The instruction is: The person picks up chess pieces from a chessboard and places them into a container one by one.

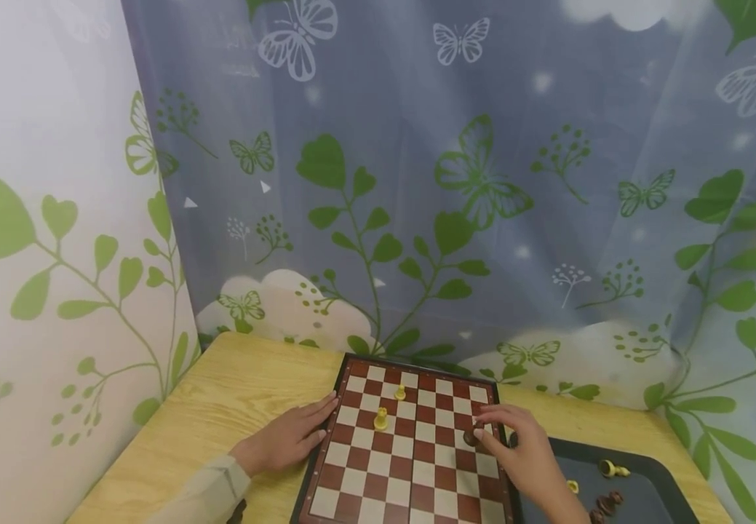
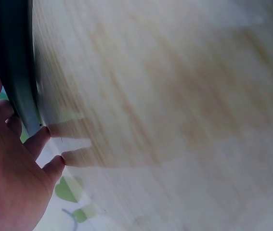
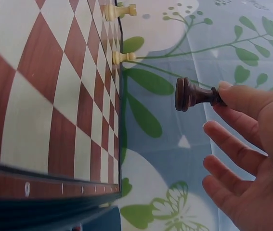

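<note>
A brown-and-cream chessboard [image 1: 387, 466] lies on the wooden table. My right hand [image 1: 524, 447] pinches a dark chess piece [image 3: 187, 96] between thumb and index finger, over the board's right side. The piece's head is hidden by the fingertips, and its round base is apart from the squares in the right wrist view. The other right fingers are spread. My left hand [image 1: 286, 437] rests at the board's left edge with its fingers extended. On the board's left half stand a pale yellow rook [image 1: 380, 418] and, farther back, a pale yellow pawn [image 1: 400, 393].
A dark tray [image 1: 662, 473] sits to the right of the board, partly behind my right forearm. In it lie a yellow chess piece [image 1: 613, 469] and dark chess pieces [image 1: 607, 502]. A printed curtain [image 1: 404, 182] hangs behind the table.
</note>
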Motion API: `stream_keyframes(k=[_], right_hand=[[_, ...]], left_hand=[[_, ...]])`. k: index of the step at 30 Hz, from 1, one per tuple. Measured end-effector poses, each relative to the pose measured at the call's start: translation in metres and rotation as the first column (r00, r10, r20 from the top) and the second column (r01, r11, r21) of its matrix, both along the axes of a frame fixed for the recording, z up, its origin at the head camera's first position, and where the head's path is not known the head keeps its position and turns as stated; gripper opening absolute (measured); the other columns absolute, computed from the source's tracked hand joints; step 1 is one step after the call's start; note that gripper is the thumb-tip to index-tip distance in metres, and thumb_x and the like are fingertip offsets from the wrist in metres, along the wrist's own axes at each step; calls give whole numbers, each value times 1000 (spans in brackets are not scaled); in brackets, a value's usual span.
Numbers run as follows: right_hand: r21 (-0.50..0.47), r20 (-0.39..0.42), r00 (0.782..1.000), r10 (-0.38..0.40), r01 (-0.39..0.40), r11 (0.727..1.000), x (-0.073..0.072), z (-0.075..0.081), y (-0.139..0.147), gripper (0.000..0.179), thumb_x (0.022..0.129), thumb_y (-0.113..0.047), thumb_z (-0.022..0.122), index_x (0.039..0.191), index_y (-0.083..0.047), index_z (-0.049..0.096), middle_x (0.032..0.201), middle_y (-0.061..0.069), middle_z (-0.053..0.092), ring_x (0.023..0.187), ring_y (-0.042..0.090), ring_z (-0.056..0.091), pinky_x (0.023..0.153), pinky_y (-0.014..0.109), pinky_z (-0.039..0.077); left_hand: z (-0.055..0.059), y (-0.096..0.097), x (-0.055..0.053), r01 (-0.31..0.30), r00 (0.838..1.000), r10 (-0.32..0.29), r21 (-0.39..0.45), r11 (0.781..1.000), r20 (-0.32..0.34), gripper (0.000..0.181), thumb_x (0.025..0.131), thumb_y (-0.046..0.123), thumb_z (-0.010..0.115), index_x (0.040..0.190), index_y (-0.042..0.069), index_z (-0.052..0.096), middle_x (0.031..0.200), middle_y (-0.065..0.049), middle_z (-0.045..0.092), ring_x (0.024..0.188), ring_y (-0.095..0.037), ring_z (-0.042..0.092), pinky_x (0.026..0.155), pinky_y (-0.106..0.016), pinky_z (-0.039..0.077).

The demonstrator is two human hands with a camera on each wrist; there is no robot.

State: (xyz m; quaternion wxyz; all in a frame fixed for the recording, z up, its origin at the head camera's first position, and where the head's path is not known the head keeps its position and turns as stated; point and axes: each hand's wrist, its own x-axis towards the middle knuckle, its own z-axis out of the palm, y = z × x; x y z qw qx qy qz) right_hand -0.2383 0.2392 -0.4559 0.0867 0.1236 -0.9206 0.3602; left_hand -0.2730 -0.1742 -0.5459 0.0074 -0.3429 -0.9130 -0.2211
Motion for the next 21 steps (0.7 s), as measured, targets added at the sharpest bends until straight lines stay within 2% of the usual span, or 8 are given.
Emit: stream_keyframes(k=[4, 10, 16, 21], right_hand=[[-5, -10, 1000, -28, 27, 1000, 8, 2, 6, 15, 92, -18, 77, 107, -18, 76, 125, 7, 69, 125, 36, 55, 100, 59, 47], [9, -62, 997, -44, 45, 999, 18, 7, 12, 16, 91, -16, 78, 106, -19, 76, 125, 7, 68, 124, 37, 55, 105, 61, 44], [22, -95, 993, -76, 79, 997, 29, 11, 18, 19, 90, -13, 78, 109, -16, 76, 127, 11, 67, 124, 39, 55, 103, 61, 45], [10, -96, 991, -91, 92, 996, 34, 13, 26, 18, 91, -15, 77, 109, -14, 76, 128, 12, 67, 124, 39, 54, 102, 60, 45]], left_hand=[[-2, -1, -1, -1, 1000, 1, 2, 1000, 18, 55, 112, 27, 37, 158, -3, 30, 165, -21, 28, 144, -45, 39, 110, -66, 36], [-8, -3, -2, 8, 999, -8, 11, 1000, -42, 55, 112, 26, 38, 158, -3, 31, 163, -23, 31, 143, -44, 41, 109, -63, 39], [-5, 1, -1, 1, 1000, -1, 5, 1000, 17, 55, 112, 26, 37, 159, -2, 29, 165, -20, 27, 146, -42, 37, 113, -62, 35], [-2, 2, -1, -10, 1000, 10, -4, 1000, 17, 55, 111, 26, 38, 159, -2, 29, 165, -20, 27, 146, -43, 37, 112, -64, 35]])
